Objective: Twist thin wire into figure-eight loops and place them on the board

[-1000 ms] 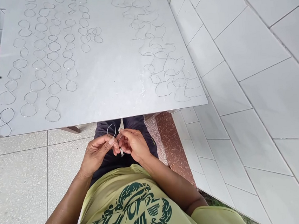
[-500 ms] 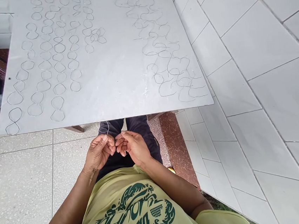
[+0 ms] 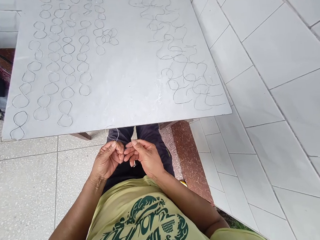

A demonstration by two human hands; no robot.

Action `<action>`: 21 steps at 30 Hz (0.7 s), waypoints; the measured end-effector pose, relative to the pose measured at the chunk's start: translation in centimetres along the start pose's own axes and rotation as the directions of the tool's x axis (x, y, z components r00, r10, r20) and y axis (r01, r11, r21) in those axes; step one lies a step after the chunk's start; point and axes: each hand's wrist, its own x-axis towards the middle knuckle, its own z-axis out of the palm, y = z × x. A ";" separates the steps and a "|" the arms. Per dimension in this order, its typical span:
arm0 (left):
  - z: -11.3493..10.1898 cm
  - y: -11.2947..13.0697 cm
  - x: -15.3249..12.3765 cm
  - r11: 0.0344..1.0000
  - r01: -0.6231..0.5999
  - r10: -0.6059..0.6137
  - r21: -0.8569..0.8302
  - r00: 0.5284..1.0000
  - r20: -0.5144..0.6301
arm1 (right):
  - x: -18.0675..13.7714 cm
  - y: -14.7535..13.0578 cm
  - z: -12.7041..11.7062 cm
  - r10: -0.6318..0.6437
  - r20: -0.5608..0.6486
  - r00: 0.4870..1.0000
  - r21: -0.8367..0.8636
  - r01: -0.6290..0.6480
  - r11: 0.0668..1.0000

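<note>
Wire piece (image 3: 118,134): thin, one part bent into a round loop; lower centre of the frame, between and above my hands.
Left hand (image 3: 107,161): thumb and forefinger pinching the wire at the loop's base; nearer the loop.
Right hand (image 3: 146,157): thumb against bent fingers, just beside the left; wire shows at its fingertips, whether gripped I cannot tell.
Lie: loop points up-frame from my left fingertips; a short stretch runs rightward.
Desk (image 3: 135,99): figure-eight wires (image 3: 65,114), columns, upper left; loose curved wires (image 3: 183,63), upper right.
</note>
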 end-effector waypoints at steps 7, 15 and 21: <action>0.1 0.1 -0.2 0.999 -0.030 0.031 0.038 0.999 -0.011 | -0.2 -0.2 0.0 -0.044 -0.006 0.999 -0.055 0.043 0.998; 1.0 2.0 -0.7 0.965 -0.157 0.171 0.208 0.984 -0.051 | -0.5 -0.1 0.0 -0.070 -0.066 0.995 -0.103 0.063 0.993; 1.4 3.1 -0.9 0.959 -0.230 0.261 0.166 0.946 -0.193 | -0.8 0.0 -0.1 -0.057 -0.061 0.997 -0.119 0.049 0.992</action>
